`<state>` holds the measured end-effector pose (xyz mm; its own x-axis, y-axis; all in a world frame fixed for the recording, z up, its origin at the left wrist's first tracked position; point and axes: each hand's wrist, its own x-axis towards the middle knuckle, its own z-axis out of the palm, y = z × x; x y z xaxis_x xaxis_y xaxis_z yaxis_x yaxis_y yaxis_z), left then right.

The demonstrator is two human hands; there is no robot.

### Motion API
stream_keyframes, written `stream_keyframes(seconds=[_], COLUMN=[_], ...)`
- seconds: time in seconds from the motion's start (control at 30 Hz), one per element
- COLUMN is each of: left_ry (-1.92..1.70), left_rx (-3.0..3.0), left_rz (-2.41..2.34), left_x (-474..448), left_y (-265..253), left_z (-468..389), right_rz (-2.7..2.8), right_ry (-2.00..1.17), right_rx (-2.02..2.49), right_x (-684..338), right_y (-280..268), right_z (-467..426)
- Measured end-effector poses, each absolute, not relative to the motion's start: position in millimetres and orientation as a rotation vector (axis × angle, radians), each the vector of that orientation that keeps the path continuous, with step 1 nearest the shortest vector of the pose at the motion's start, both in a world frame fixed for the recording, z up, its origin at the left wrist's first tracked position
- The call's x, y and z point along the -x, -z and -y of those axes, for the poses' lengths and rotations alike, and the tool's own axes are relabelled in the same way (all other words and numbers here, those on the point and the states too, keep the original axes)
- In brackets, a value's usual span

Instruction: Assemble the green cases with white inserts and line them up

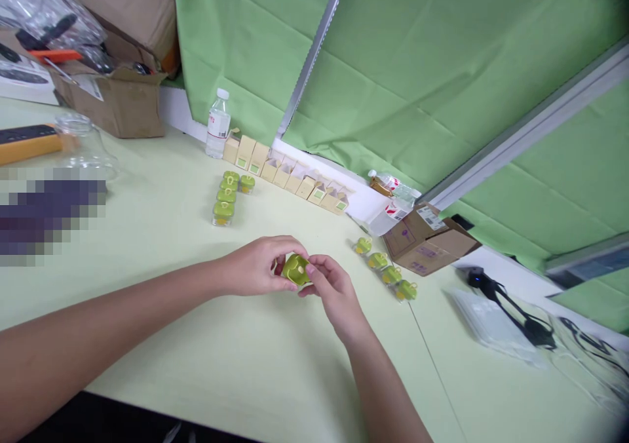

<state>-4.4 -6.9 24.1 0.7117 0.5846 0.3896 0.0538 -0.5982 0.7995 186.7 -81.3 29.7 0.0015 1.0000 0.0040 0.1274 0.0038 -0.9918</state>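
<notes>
Over the middle of the pale table (pixel 221 358), both my hands hold one small clear container with a green lid (pixel 296 269). My left hand (pixel 263 266) grips it from the left, fingers curled behind and thumb below. My right hand (pixel 337 292) has its thumb against the lid's right edge. Something dark red shows between my left fingers; I cannot make out what it is. Similar green-lidded containers (pixel 225 211) stand in a short group beyond my left hand. Another row of green-lidded containers (pixel 392 274), with loops on top, lies beyond my right hand.
Small cream boxes (pixel 282 173) line the back wall beside an upright water bottle (pixel 217 125). Bottles (pixel 390 215) and a cardboard box (pixel 425 238) stand back right. Plastic sheets (pixel 494 325) and cables (pixel 528 322) lie far right. A filled carton (pixel 115 99) sits back left.
</notes>
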Motion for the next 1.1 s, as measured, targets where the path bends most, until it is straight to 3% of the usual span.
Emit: stream_keyframes(seconds=[0.17, 1.1], left_ry=[-0.819, -0.77], left_rx=[-2.054, -2.16], left_rz=[-0.515, -0.508], left_x=[3, 3], left_y=[-27, -24], left_z=[10, 12], right_rz=[1.17, 1.055], right_ry=[-1.406, -1.374], right_rx=[1.218, 1.289], right_x=[-185, -174], right_y=[-34, -27], right_z=[83, 82])
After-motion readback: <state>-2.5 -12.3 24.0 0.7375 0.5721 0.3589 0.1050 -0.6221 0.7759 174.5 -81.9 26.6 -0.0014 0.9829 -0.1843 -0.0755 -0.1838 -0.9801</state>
